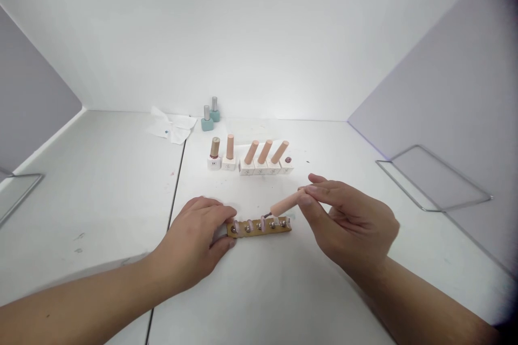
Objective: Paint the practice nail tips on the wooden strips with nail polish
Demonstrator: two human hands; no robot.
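Note:
My left hand point(194, 237) grips the left end of a tan strip point(259, 229) that carries a row of small pink false nail tips on metal studs. My right hand point(348, 215) pinches a peach nail polish brush handle point(285, 203). Its dark brush tip reaches the strip's top edge, near a nail tip. Behind the hands stand several white square polish bottles point(259, 167) with peach caps, most of them tilted. The rightmost bottle point(287, 165) has no cap and a dark opening.
A brown polish bottle with a gold cap point(215, 153) stands left of the row. Two teal bottles point(208, 118) and a crumpled tissue point(172, 126) lie further back on the white table point(101, 215). Wire stands point(433, 178) and grey side panels flank the table.

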